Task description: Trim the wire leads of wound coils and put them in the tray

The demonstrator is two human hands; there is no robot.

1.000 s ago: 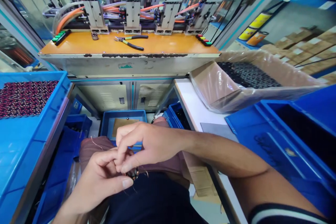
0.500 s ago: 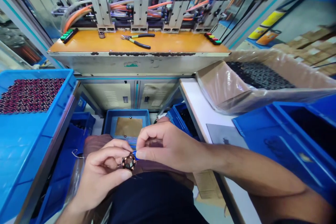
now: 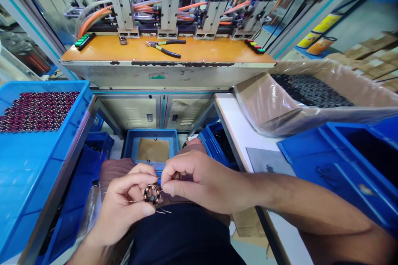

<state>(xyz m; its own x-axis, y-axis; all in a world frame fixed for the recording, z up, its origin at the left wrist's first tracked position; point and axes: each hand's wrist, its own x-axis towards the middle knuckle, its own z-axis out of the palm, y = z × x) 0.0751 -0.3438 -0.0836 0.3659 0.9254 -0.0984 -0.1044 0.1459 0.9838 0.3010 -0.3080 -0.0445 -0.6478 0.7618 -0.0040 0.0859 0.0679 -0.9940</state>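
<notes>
A small round black part with copper windings point(image 3: 152, 194) is pinched in my left hand point(image 3: 124, 203), its ring opening facing up toward the camera. Thin wires stick out from it on both sides and below. My right hand point(image 3: 199, 178) is at the part's right edge, thumb and forefinger pressed together on a thin wire. The other fingers of that hand are curled under and partly hidden.
Pliers point(image 3: 166, 47) lie on the orange machine ledge point(image 3: 205, 51), near a small round part point(image 3: 123, 40). A blue crate point(image 3: 59, 149) with wound parts stands left. At right are a plastic-lined box point(image 3: 264, 103) and a blue bin point(image 3: 323, 165). A blue tray point(image 3: 130, 140) sits low ahead.
The blue piece beside my right fingertips is now mostly hidden. The ring has turned slightly in my left hand, and wire ends below it show more clearly. The view has shifted slightly.
</notes>
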